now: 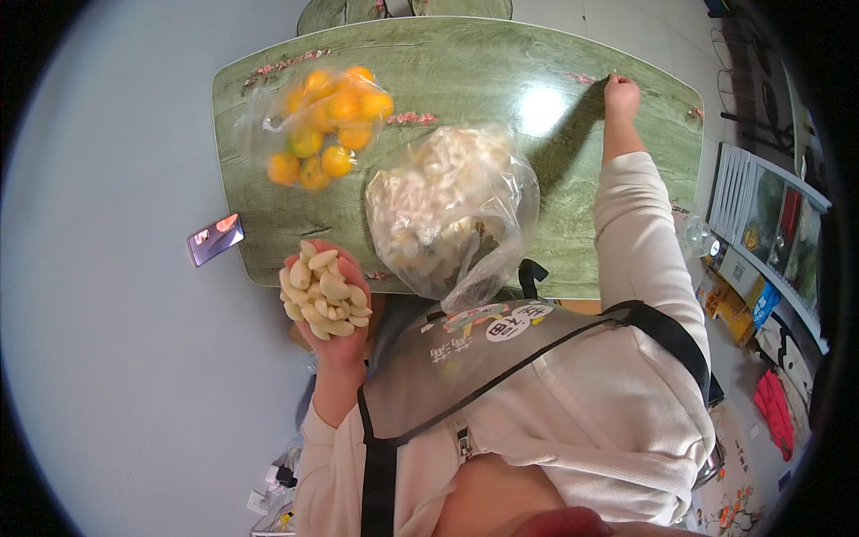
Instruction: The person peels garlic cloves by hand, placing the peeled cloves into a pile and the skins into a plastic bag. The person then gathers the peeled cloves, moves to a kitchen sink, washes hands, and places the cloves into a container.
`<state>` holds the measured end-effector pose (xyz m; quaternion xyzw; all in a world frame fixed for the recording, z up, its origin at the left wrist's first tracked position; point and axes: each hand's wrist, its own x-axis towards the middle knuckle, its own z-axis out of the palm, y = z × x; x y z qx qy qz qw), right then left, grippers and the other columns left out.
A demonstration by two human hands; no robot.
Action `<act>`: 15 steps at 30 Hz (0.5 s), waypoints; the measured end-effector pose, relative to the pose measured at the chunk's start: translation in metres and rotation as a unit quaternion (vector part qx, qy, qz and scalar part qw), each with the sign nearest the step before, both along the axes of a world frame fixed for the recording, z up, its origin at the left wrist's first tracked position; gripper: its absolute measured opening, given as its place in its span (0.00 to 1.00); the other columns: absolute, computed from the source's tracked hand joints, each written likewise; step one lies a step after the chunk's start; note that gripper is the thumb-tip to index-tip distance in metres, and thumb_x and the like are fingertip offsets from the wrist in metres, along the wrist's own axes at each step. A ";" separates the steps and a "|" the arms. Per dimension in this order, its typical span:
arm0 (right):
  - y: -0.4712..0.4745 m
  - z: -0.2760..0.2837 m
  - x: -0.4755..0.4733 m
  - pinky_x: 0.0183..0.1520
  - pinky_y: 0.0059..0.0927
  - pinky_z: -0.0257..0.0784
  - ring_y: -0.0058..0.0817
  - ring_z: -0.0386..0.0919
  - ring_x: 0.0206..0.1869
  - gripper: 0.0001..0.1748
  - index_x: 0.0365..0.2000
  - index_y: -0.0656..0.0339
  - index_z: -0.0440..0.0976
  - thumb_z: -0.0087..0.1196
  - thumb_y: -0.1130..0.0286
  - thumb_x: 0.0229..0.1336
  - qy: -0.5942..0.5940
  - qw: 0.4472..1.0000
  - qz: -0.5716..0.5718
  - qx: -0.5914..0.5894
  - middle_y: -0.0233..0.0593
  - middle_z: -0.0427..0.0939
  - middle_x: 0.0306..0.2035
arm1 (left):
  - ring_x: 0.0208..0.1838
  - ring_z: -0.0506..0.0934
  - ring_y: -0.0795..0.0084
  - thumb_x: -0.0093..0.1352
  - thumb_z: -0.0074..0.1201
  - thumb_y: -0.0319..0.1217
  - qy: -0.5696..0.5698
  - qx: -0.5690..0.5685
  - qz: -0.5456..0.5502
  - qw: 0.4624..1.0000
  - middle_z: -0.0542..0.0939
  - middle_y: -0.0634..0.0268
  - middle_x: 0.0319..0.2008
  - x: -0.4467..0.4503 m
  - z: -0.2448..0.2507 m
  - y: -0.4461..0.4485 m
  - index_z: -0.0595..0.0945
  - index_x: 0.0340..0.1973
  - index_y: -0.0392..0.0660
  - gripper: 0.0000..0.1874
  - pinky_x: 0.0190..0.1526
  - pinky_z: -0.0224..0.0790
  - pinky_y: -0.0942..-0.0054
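Note:
My left hand is cupped upward at the near left edge of the table, holding a heap of peeled garlic cloves. My right hand is stretched out over the far right part of the table, its fingers pinched together. A small white piece shows at its fingertips, too small to name for certain. Between my arms, a clear plastic bag bulges with whitish, papery contents that look like garlic skins. Its gathered end hangs over the near table edge towards my apron.
A clear bag of oranges lies at the far left of the green wood-patterned table. A phone juts past the left edge. By the right edge is a clear plastic bottle. Stools stand beyond the far edge.

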<state>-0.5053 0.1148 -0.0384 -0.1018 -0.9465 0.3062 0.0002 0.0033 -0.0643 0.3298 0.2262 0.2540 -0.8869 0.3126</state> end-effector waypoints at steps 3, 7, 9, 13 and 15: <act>0.014 -0.005 0.002 0.44 0.44 0.77 0.46 0.84 0.38 0.14 0.33 0.58 0.83 0.60 0.58 0.55 -0.001 0.999 0.032 -0.002 0.46 0.85 0.34 | 0.57 0.75 0.71 0.71 0.54 0.40 0.002 -0.005 -0.012 1.000 0.79 0.68 0.49 -0.006 0.001 -0.004 0.80 0.43 0.51 0.10 0.63 0.65 0.62; 0.018 0.016 0.026 0.46 0.44 0.76 0.46 0.83 0.41 0.15 0.38 0.55 0.82 0.61 0.56 0.55 -0.006 0.999 0.043 -0.029 0.45 0.85 0.36 | 0.57 0.75 0.71 0.70 0.56 0.39 0.031 -0.007 -0.003 0.999 0.79 0.68 0.50 0.001 -0.003 -0.002 0.80 0.44 0.50 0.10 0.62 0.65 0.63; 0.022 0.024 0.022 0.47 0.45 0.76 0.46 0.82 0.44 0.16 0.39 0.55 0.82 0.61 0.56 0.55 0.008 0.999 0.034 -0.009 0.46 0.85 0.38 | 0.58 0.74 0.71 0.70 0.56 0.38 0.029 -0.020 -0.009 0.999 0.79 0.68 0.50 0.004 -0.006 -0.004 0.81 0.43 0.50 0.09 0.63 0.65 0.62; 0.035 0.007 -0.016 0.48 0.44 0.75 0.43 0.81 0.47 0.17 0.41 0.51 0.82 0.63 0.55 0.54 0.052 0.998 0.026 -0.003 0.45 0.84 0.42 | 0.60 0.73 0.70 0.70 0.55 0.36 0.046 -0.020 -0.017 0.999 0.77 0.69 0.52 -0.002 -0.004 0.004 0.83 0.40 0.50 0.07 0.66 0.63 0.61; 0.031 -0.001 -0.024 0.48 0.43 0.75 0.43 0.81 0.47 0.16 0.41 0.48 0.81 0.63 0.54 0.54 0.032 0.998 0.045 0.007 0.43 0.84 0.42 | 0.60 0.73 0.69 0.71 0.55 0.36 0.049 -0.020 -0.002 0.999 0.77 0.68 0.53 0.003 -0.014 0.007 0.83 0.41 0.50 0.08 0.67 0.62 0.61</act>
